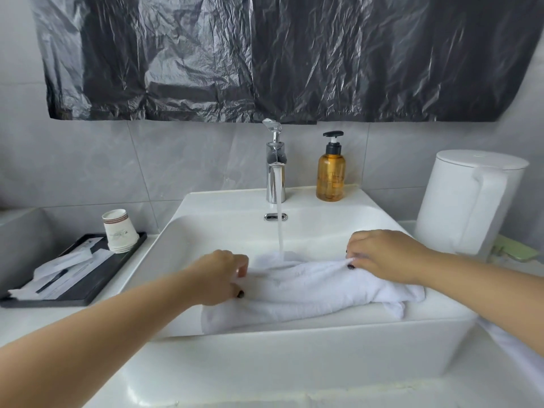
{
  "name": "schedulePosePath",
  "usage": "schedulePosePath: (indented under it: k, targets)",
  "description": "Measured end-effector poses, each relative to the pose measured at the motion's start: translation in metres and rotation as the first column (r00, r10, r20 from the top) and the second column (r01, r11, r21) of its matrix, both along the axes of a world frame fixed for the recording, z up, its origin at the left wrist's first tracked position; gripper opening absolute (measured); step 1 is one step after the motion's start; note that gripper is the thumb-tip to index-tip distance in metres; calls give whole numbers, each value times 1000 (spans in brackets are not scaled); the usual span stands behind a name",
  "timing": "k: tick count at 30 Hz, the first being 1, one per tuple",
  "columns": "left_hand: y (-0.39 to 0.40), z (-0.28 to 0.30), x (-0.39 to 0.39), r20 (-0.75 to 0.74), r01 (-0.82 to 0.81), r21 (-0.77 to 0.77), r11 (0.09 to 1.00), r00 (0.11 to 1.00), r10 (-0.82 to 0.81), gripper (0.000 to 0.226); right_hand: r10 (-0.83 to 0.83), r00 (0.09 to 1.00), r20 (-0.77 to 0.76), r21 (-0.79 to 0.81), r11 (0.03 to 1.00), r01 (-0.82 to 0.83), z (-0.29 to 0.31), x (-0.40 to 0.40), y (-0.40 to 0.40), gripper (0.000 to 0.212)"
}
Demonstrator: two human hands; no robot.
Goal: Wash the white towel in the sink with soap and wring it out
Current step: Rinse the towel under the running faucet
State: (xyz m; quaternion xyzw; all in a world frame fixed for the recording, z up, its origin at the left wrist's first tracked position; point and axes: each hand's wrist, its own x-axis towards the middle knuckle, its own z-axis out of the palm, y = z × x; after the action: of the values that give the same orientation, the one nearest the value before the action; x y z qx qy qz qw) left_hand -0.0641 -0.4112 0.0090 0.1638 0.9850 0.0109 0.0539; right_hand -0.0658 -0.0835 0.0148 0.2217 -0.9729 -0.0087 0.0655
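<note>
The white towel [300, 293] lies stretched across the white sink [294, 348], its lower edge draped over the front rim. Water runs from the chrome faucet [275, 169] onto the towel's middle. My left hand [217, 278] pinches the towel's left end with curled fingers. My right hand [385, 256] pinches the towel's right end near the sink's right wall. An amber soap bottle [330, 172] with a black pump stands on the sink's back ledge, right of the faucet.
A black tray [88, 290] with sachets and stacked paper cups [119, 231] sits on the counter to the left. A white kettle [471, 201] stands at the right. Black plastic sheeting [279, 54] covers the wall above.
</note>
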Motion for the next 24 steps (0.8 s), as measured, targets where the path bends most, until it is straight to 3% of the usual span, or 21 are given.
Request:
schedulePosePath:
  k: [2,6,9,12,15,18,20,22,24]
  targets:
    - [-11,15,-9,-91,-89,15,996,992,90,23,-100,990,-100,-117,989,88,9,-7,-9,20]
    - [-25,50,-25,-255,-203,121,972,940,228,19,-205,978,-50,-477,865,157,42,-28,-28,16]
    - [-24,83,-33,-407,-253,242,937,850,334,20,-263,958,-112,-531,831,166,76,-37,-39,15]
    - [-30,117,-36,-465,-212,349,913,806,365,19,-288,929,-232,-430,887,168,107,-36,-36,26]
    - [-39,132,-23,-449,-117,463,878,823,347,17,-199,927,-317,-250,961,120,130,-18,-29,43]
    - [-50,127,4,-413,-30,563,826,856,312,29,-95,969,-226,-169,984,57,138,10,-20,45]
    - [-55,121,22,-305,0,696,718,905,296,34,-7,987,-160,-110,994,-10,135,23,-16,53]
    - [-56,115,35,-170,-20,817,576,947,274,34,103,991,-81,-172,978,-115,129,32,-13,62]
    - [-56,110,39,-37,-66,883,465,977,209,31,147,988,38,-345,930,-125,124,35,-9,64]
